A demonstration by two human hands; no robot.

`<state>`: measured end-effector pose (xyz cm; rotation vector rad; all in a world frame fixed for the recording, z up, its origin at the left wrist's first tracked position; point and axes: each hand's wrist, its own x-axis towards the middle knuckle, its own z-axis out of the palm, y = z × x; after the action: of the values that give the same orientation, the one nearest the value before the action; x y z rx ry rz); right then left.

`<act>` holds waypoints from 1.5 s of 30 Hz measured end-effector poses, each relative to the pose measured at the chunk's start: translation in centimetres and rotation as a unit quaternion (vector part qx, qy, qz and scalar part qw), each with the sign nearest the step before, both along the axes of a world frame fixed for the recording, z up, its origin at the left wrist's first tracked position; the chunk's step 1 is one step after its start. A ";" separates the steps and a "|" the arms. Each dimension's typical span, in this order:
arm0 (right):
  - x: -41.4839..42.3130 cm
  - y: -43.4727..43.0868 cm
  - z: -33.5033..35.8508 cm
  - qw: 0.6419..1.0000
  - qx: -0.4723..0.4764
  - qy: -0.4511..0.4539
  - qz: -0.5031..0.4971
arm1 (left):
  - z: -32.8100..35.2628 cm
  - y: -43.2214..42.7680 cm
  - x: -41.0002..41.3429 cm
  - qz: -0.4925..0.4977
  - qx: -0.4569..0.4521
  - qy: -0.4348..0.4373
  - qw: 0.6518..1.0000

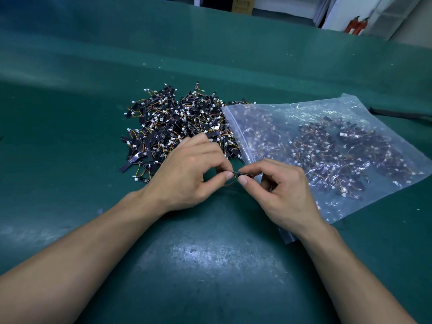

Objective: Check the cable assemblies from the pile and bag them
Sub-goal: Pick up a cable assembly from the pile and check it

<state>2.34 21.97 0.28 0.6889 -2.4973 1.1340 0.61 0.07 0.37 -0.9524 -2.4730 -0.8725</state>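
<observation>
Left hand and right hand both pinching one cable assembly, thumb against forefinger, at opposite ends; remaining fingers loosely curled. Sits low over green mat, between pile and zip bag. Looks very light: thin dark strip, limp wires likely to snag. Best gripped by strip ends, not wires. Bag's zip edge just beside right hand; open mat toward body.

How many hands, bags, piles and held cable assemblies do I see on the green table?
Hands: 2 (left hand, right hand)
Bag: 1
Pile: 1
Assembly pinched between both hands: 1
Total: 5
</observation>
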 end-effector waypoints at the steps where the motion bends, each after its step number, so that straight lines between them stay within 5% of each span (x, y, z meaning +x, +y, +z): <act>1: 0.0 0.0 0.0 1.000 0.003 0.001 0.002 | 0.0 0.0 0.0 -0.001 0.001 0.000 1.000; 45: 0.2 0.0 0.2 1.000 -0.007 -0.011 -0.007 | 0.0 -0.1 0.0 -0.016 0.018 0.019 1.000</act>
<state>2.57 21.94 0.51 0.6565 -2.5069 1.1594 0.58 -0.01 0.35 -0.9889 -2.4095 -0.8972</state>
